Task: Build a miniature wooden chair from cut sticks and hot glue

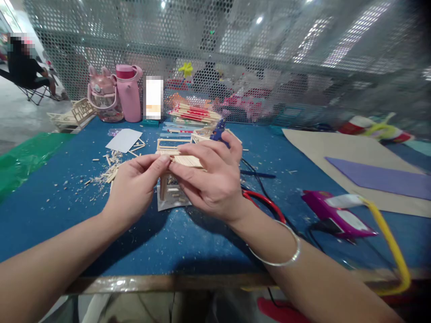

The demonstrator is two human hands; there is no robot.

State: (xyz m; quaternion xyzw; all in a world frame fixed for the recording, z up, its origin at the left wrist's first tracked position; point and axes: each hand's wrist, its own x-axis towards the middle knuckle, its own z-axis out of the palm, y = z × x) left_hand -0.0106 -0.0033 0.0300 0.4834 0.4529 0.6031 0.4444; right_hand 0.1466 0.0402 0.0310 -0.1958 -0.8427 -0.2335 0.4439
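Above the middle of the blue table, my left hand (136, 181) and my right hand (213, 179) hold a small model of pale wooden sticks (186, 161) between them. Its upper part is a slatted panel, with an upright leg hanging below. My left thumb and index finger pinch its left end. The right hand's fingers wrap round the other side and hide part of it. Under the model lies a small clear plastic bag (173, 199). Just beyond my right fingers is a dark blue tool (218, 129), partly covered.
Wood scraps (112, 168) and a white card (124, 140) lie left. At the back stand a pink bottle (129, 96), a clear jug (106, 101) and bundled sticks (195, 113). Right are a magenta device (336, 215), a red curved handle (266, 201) and a purple sheet (380, 177).
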